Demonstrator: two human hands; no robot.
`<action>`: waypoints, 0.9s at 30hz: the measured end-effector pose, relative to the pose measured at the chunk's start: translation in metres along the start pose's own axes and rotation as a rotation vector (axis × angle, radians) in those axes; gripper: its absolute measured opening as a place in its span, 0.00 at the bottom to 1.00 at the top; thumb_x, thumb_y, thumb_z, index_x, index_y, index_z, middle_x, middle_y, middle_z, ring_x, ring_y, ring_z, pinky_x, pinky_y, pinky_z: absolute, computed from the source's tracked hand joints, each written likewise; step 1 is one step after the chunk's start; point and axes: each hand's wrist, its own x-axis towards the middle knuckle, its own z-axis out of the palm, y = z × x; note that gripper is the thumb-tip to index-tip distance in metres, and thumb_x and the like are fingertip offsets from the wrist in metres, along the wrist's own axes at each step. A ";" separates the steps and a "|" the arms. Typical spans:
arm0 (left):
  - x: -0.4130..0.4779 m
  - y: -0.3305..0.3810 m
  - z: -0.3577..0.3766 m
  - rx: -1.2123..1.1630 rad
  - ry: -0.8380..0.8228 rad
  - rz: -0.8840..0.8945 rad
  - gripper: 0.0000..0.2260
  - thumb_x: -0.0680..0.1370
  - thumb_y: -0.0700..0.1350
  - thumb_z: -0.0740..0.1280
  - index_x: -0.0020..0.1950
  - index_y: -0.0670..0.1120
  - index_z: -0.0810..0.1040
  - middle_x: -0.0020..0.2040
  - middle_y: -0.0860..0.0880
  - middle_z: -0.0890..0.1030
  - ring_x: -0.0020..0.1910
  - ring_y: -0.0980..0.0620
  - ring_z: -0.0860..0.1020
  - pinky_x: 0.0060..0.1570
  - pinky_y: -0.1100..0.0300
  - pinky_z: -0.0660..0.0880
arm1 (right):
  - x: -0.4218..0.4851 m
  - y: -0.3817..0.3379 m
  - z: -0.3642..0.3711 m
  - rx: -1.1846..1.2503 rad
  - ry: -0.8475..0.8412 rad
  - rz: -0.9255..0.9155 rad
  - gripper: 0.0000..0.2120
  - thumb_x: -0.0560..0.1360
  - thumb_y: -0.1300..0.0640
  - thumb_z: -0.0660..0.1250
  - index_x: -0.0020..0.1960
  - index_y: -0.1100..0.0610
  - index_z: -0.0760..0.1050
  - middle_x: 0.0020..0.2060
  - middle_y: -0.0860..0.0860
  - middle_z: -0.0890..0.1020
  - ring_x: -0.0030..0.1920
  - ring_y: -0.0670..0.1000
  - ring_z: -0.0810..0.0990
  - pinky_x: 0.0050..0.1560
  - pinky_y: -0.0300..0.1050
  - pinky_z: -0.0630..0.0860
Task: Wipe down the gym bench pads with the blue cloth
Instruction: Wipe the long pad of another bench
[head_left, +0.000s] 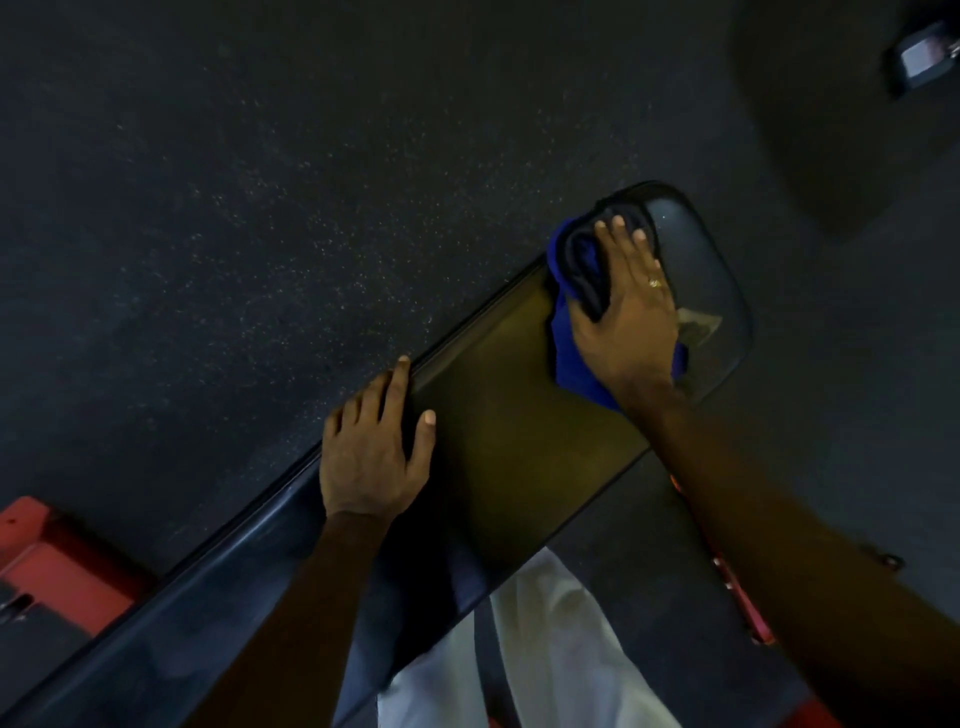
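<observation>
A long dark bench pad (519, 431) runs diagonally from the lower left to a rounded end at the upper right. My right hand (628, 317) presses a bunched blue cloth (569, 358) flat onto the pad near that rounded end, fingers spread over the folds. The cloth shows blue along its left edge and dark in the creases. My left hand (371, 452) rests on the pad's far edge about midway along, fingers draped over the rim and thumb lying on the top surface. A torn, pale patch (698, 325) shows on the pad just right of my right hand.
Dark speckled rubber flooring (260, 208) surrounds the bench. A red metal frame part (57, 566) sits at the lower left, and another red piece (743, 603) shows under my right forearm. A dark object with a metal fitting (922, 54) lies at the top right. My light trousers (545, 660) are below the pad.
</observation>
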 end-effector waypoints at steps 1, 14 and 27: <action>-0.001 0.000 0.000 -0.001 0.002 -0.004 0.30 0.83 0.60 0.52 0.81 0.47 0.61 0.70 0.39 0.76 0.64 0.37 0.77 0.62 0.39 0.72 | -0.010 0.000 0.004 -0.002 0.000 0.012 0.37 0.78 0.43 0.63 0.82 0.52 0.55 0.81 0.50 0.58 0.82 0.52 0.53 0.80 0.56 0.56; 0.008 0.037 -0.009 -0.171 0.060 -0.271 0.30 0.81 0.67 0.49 0.81 0.55 0.62 0.73 0.38 0.70 0.71 0.37 0.69 0.70 0.35 0.62 | -0.065 0.030 0.009 0.219 -0.002 0.181 0.39 0.77 0.51 0.69 0.83 0.52 0.54 0.81 0.51 0.57 0.82 0.51 0.52 0.80 0.58 0.55; 0.102 0.137 0.012 0.020 0.122 0.024 0.29 0.84 0.65 0.49 0.83 0.56 0.55 0.73 0.39 0.72 0.71 0.37 0.70 0.70 0.37 0.65 | -0.068 0.087 0.004 0.413 0.176 0.503 0.37 0.80 0.51 0.66 0.83 0.51 0.50 0.82 0.49 0.56 0.82 0.50 0.51 0.81 0.56 0.54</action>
